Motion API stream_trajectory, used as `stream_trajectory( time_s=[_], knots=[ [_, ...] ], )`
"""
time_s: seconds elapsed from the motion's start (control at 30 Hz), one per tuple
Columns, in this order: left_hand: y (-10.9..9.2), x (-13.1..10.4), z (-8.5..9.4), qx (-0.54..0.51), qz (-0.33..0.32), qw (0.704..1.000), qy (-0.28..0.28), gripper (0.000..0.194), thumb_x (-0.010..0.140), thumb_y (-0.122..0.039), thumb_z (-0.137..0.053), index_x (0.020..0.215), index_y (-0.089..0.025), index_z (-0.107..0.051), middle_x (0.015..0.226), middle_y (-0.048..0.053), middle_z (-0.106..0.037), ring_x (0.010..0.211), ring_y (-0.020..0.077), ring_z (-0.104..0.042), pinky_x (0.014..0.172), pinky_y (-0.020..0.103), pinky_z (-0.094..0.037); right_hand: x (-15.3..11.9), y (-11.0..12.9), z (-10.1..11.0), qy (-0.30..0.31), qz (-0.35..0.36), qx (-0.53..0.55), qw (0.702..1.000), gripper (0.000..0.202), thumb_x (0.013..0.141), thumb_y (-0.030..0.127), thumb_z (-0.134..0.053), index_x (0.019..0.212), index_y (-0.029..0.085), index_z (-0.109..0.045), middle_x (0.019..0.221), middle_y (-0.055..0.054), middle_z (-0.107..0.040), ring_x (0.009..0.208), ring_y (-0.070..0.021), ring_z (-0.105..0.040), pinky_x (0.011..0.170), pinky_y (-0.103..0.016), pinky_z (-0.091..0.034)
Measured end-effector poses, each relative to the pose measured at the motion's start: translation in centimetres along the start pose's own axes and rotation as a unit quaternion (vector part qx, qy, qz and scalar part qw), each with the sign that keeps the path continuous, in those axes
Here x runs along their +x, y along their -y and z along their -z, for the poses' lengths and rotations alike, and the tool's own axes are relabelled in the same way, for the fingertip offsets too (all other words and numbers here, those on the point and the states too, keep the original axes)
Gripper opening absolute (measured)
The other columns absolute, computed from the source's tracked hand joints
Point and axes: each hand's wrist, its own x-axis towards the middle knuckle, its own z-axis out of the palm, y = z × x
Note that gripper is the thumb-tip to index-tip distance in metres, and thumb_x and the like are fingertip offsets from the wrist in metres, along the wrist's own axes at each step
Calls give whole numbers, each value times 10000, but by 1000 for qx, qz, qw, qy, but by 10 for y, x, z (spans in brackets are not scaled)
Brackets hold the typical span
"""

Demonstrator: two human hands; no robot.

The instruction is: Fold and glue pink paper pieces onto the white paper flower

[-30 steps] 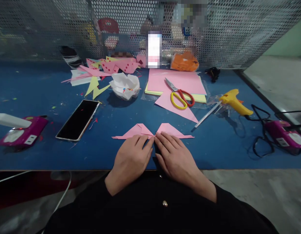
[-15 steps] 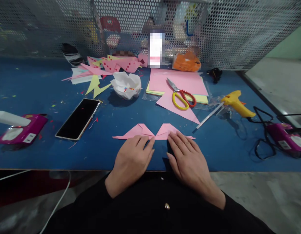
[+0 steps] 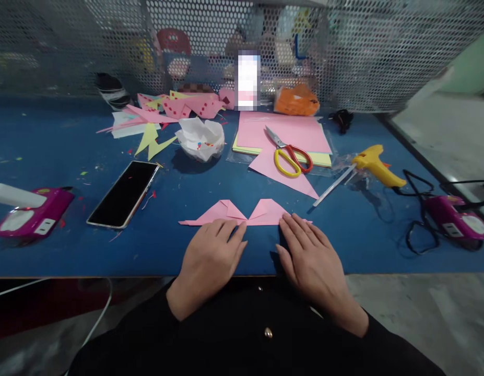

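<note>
A folded pink paper (image 3: 265,211) with two peaks and thin pointed ends lies flat near the table's front edge. My left hand (image 3: 210,253) rests on its lower left edge, fingers lying flat, the fingertips close to the middle notch. On the lower right edge of the same paper lies my right hand (image 3: 314,256), palm down, its fingers flat and the thumb apart. Neither hand grips anything. The paper's lower edge is partly hidden under the fingers.
Scissors (image 3: 288,151) lie on stacked pink and yellow sheets (image 3: 281,128). A yellow glue gun (image 3: 378,164) is at right, a phone (image 3: 124,193) at left, a white paper bowl (image 3: 201,138) behind. Purple power strips (image 3: 34,211) stand at both sides; mesh (image 3: 120,31) borders the back.
My right hand has slid to the right along the pink paper's lower edge. My left hand stays nearly where it was. The whole view has shifted slightly.
</note>
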Motion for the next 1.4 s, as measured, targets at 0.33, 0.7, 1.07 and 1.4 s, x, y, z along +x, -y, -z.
stream_trajectory(
  time_s=[0.33, 0.7, 1.07, 1.4],
  knots=[
    [16, -1, 8, 19, 53, 997, -44, 137, 937, -109, -548, 911, -154, -675, 894, 41, -701, 811, 225, -632, 690, 356, -480, 31, -2, 4, -61, 72, 5, 995, 221, 954, 157, -559, 1126, 116, -691, 1114, -93, -740, 1037, -246, -651, 936, -386, -444],
    [24, 15, 6, 30, 46, 998, 1, 114, 914, -109, -558, 881, -162, -654, 860, 53, -674, 789, 255, -625, 652, 377, -479, 55, -3, -4, -64, 93, 25, 993, 138, 958, 148, -552, 1004, 163, -681, 924, -34, -727, 826, -189, -631, 830, -349, -387],
    [24, 18, -7, -39, 1, 998, -43, 213, 945, -88, -514, 1071, -137, -679, 994, 82, -715, 911, 237, -659, 780, 369, -525, 69, -162, 31, 113, -304, -184, 928, 351, 954, 151, -358, 1162, -15, -587, 1121, -278, -663, 1028, -336, -613, 727, -378, -302],
    [26, 20, -4, -42, 39, 998, -36, 187, 981, -173, -503, 995, -191, -689, 883, 43, -693, 829, 223, -619, 712, 353, -455, 72, -195, 21, 183, -351, -171, 902, 376, 922, 264, -498, 1173, 1, -597, 1112, -288, -663, 980, -330, -638, 664, -349, -262]
  ],
)
